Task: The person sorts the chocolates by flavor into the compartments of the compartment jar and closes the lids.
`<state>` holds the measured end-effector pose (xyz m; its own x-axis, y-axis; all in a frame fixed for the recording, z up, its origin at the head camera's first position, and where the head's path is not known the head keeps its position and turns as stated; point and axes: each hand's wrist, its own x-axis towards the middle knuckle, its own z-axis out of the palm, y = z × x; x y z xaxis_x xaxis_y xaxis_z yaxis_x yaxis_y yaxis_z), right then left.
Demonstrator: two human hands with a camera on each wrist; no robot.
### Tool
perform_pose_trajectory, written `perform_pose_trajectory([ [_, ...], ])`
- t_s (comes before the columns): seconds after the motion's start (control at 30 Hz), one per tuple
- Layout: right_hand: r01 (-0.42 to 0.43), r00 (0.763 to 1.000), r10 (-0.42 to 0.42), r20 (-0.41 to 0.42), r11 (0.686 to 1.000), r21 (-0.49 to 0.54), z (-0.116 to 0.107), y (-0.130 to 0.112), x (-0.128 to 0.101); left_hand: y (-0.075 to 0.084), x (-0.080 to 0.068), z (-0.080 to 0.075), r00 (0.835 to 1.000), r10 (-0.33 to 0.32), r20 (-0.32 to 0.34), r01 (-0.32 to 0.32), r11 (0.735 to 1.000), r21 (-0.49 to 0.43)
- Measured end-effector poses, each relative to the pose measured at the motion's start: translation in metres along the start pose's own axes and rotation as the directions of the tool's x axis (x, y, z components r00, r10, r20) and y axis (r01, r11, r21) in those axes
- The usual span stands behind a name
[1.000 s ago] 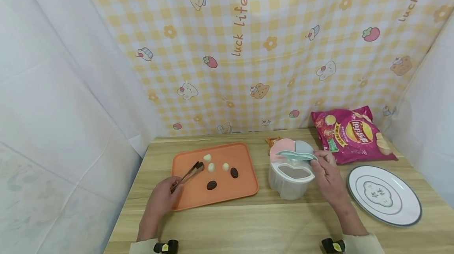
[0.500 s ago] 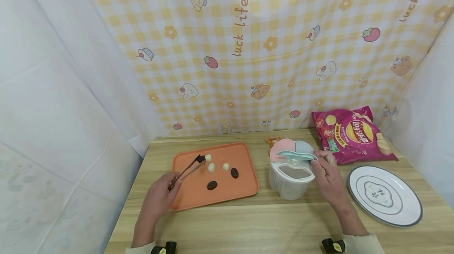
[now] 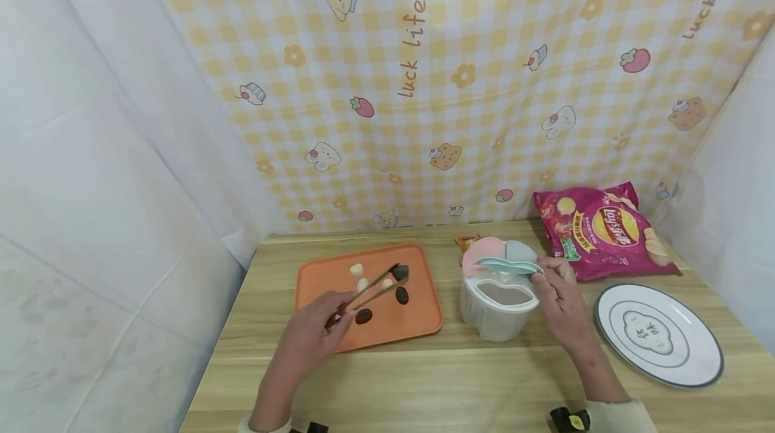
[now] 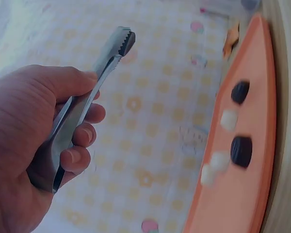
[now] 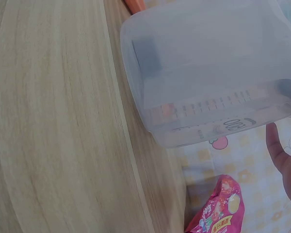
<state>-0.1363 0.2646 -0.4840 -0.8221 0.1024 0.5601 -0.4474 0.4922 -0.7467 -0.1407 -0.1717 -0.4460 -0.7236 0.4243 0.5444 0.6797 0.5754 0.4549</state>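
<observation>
Gripped in the left hand (image 3: pixel 315 339), the metal tongs (image 3: pixel 369 287) are squeezed nearly closed above the orange tray (image 3: pixel 424 325); whether the tips carry a sweet cannot be told. Small sweets (image 3: pixel 363 316) probably handle light and slippery; pinch each across its middle. Right hand (image 3: pixel 560 305) pinches the flip lid (image 3: pixel 505 262) of the translucent container (image 3: pixel 496 312), which stands right of the tray.

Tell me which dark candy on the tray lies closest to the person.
The dark candy at the tray's near edge, just right of the left hand holding the tongs. The other dark candy lies farther back, towards the right.
</observation>
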Motion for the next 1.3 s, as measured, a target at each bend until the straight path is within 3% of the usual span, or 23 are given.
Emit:
perform_pose_trajectory([
  [0.1, 0.001, 1.000, -0.001, 0.000, 1.000, 0.001, 0.000, 0.001, 0.000, 0.012, 0.006, 0.011, 0.999, 0.049, 0.008, -0.048, 0.998, -0.034],
  [0.27, -0.009, 1.000, 0.009, 0.004, 1.000, -0.005, -0.001, 0.000, 0.000, 0.032, 0.017, 0.030, 0.986, 0.165, -0.035, -0.166, 0.985, -0.035],
  [0.43, -0.026, 1.000, 0.026, 0.007, 1.000, -0.015, -0.001, 0.000, 0.000, 0.049, 0.029, 0.050, 0.975, 0.221, -0.024, -0.222, 0.974, -0.045],
  [0.77, -0.033, 0.999, 0.033, 0.008, 0.999, -0.030, -0.002, 0.000, 0.000, 0.069, 0.045, 0.077, 0.974, 0.224, 0.035, -0.221, 0.973, -0.070],
  [1.3, -0.005, 1.000, 0.004, -0.003, 1.000, -0.015, -0.001, 0.002, 0.000, 0.074, 0.046, 0.088, 0.982, 0.182, 0.058, -0.179, 0.983, -0.047],
])
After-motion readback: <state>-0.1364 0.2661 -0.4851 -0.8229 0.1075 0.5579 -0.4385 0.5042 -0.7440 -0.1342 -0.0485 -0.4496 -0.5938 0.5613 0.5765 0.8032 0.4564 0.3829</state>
